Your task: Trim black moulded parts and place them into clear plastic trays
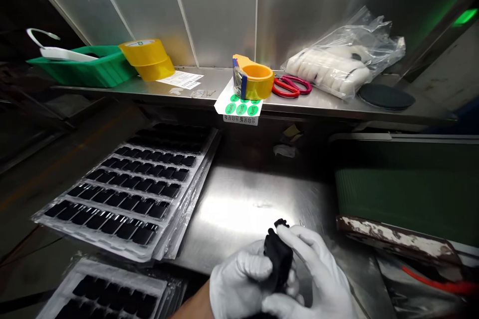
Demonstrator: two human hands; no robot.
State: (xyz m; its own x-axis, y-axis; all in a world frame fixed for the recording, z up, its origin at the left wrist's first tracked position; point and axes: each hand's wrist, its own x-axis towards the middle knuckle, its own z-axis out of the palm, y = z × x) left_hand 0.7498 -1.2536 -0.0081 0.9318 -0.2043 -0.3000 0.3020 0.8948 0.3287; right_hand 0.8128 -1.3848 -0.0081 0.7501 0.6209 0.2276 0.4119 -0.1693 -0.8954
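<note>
My left hand [243, 279], in a white glove, is closed around a black plastic part [279, 259] at the lower middle of the view. My right hand [318, 274], also gloved in white, grips the same part from the right. Its fingertips press at the upper end, where a small black piece [280, 223] sticks out; I cannot tell whether that piece is separate. Palms and gloves hide the part's lower end. Beneath both hands lies the shiny metal worktop [232, 209].
Stacked clear trays [160, 239] of black parts stand left, with another tray [149, 279] below. A green conveyor belt [407, 199] runs at right. The shelf [209, 72] holds a green bin [101, 72], tape rolls [149, 60], a tape dispenser [258, 82], scissors [292, 86] and bagged white gloves [333, 70].
</note>
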